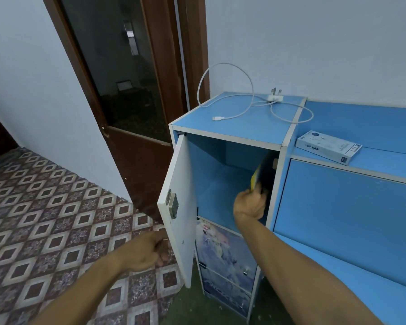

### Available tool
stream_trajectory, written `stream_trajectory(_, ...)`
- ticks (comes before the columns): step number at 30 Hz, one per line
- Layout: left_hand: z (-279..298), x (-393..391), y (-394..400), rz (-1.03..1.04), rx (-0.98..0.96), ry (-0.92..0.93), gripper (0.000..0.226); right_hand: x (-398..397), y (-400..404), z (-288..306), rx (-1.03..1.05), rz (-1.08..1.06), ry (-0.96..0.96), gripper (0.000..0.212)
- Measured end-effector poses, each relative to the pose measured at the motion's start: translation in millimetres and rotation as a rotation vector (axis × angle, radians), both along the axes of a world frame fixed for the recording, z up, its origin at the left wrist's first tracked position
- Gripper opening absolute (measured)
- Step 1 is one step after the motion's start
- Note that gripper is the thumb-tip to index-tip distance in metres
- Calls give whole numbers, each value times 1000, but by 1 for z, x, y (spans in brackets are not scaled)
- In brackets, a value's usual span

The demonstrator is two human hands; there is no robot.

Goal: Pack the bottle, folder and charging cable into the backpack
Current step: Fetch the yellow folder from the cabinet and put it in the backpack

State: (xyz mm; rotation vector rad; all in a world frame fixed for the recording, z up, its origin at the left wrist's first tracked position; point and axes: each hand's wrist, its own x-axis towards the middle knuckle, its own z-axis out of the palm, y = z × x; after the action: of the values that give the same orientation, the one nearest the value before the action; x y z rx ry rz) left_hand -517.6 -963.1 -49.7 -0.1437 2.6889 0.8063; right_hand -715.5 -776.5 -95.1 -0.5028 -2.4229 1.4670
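One folder (259, 172), dark with a yellow edge, is standing tilted inside the upper compartment of the tall blue cabinet (234, 127), against its right inner wall. The right hand (250, 204) is reaching into that compartment, its fingers curled round the folder's lower near corner and gripping it. The left hand (148, 250) is sitting at the outer edge of the one open white cabinet door (177, 207), fingers curled at that edge; whether they are actually gripping the door cannot be told.

One white charging cable (251, 106) is lying in loose loops on top of the cabinet, one loop arching up off the surface on the far left and another trailing right onto the low blue counter (366, 124). Its one white plug adapter (275, 97) is resting at the far edge of the cabinet top, prongs pointing upward. The cable's free connector is lying near the middle of the top.

One white box (328, 147) marked "IN-EAR" is lying flat on the counter, to the right of the cabinet. Below the open compartment, one printed lower door (225, 261) is sitting closed. One brown door (127, 73) with a dark glass panel is standing on the far left, above the patterned floor (45, 219).
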Motion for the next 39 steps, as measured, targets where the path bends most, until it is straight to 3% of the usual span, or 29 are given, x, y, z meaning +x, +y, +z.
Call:
stream_trajectory(5, 2, -3, 4, -10, 13, -22, 47, 41, 7, 2, 151, 155, 290, 43)
stream_trajectory(9, 8, -4, 13, -11, 8, -23, 46, 61, 33, 18, 196, 179, 527, 29)
stream_trajectory(15, 9, -3, 31, 101, 14, -62, 54, 45, 81, 55, 291, 168, 644, 25)
stream_trajectory(25, 12, -16, 100, 311, 88, -11, 52, 24, 205, 84, 176, 267, 429, 14)
stream_trajectory(31, -10, -47, 129, 279, -28, 115, 21, -2, 295, 100, -77, 360, 362, 23)
stream_trajectory(35, -25, -79, 154, 337, -47, 191, 27, -4, 341, 109, -186, 340, 348, 8)
stream_trajectory(39, -34, -111, 173, 367, -19, 233, 30, -4, 376, 111, -222, 308, 343, 7)
